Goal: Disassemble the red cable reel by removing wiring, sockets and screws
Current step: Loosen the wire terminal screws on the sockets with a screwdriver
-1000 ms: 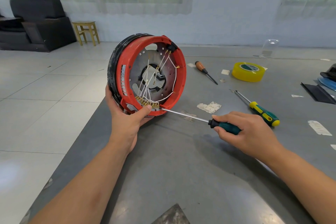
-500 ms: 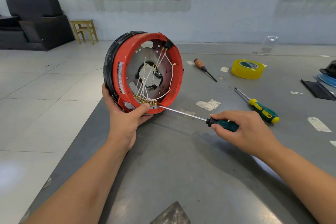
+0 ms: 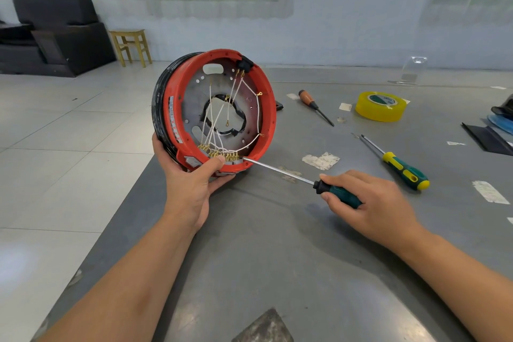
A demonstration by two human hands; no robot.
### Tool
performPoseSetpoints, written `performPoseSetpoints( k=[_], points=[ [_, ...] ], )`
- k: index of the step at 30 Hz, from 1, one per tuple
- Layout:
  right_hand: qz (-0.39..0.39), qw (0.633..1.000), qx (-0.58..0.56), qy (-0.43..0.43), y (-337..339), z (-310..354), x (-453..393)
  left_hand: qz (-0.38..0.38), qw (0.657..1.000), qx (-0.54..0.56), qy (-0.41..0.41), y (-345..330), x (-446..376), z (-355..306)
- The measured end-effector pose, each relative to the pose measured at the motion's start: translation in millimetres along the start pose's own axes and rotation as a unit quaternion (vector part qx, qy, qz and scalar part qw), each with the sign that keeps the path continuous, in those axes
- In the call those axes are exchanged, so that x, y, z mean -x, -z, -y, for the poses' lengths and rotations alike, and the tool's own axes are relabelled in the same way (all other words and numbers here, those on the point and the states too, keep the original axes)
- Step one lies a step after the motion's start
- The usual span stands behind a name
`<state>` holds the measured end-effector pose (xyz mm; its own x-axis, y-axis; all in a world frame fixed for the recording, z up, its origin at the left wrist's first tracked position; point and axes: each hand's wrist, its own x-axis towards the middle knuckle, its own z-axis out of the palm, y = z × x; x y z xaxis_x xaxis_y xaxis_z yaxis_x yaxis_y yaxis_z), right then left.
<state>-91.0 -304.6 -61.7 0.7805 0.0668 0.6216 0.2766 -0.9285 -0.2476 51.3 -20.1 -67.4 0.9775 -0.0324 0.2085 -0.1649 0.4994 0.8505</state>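
The red cable reel [image 3: 270,108] stands on edge at the grey table's left side, its open face turned toward me. Black cable is wound round its back. Inside, white wires [image 3: 219,125] run down to a row of brass terminals [image 3: 222,154] at the bottom rim. My left hand [image 3: 191,183] grips the reel's lower edge, thumb pressed beside the terminals. My right hand [image 3: 369,203] holds a green-handled screwdriver [image 3: 340,194], whose tip sits at the right end of the terminal row.
On the grey table [image 3: 277,272] lie a second green and yellow screwdriver [image 3: 402,171], a small orange-handled screwdriver [image 3: 315,105], a yellow tape roll [image 3: 379,106] and paper scraps. Dark parts sit at the right edge. A black armchair and wooden stool stand on the floor behind.
The reel's open face has turned slightly more toward me in my left hand. The screwdriver tip stays at the terminal row.
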Motion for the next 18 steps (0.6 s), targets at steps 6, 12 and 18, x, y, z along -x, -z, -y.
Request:
performPoseSetpoints(
  k=[6, 12, 18],
  points=[
    [-0.001, 1.0, -0.01, 0.002, -0.6, -3.1, 1.8, 0.009, 1.0, 0.004, 0.002, 2.1, -1.4, -0.3],
    [-0.003, 1.0, -0.013, 0.005, -1.7, -3.9, 1.8, 0.011, 1.0, 0.001, 0.011, 2.6, -1.6, -1.3],
    [-0.001, 1.0, -0.016, 0.0, -0.7, -0.9, 1.5, 0.021, 1.0, -0.006, 0.016, 5.2, -3.4, -3.5]
  ],
)
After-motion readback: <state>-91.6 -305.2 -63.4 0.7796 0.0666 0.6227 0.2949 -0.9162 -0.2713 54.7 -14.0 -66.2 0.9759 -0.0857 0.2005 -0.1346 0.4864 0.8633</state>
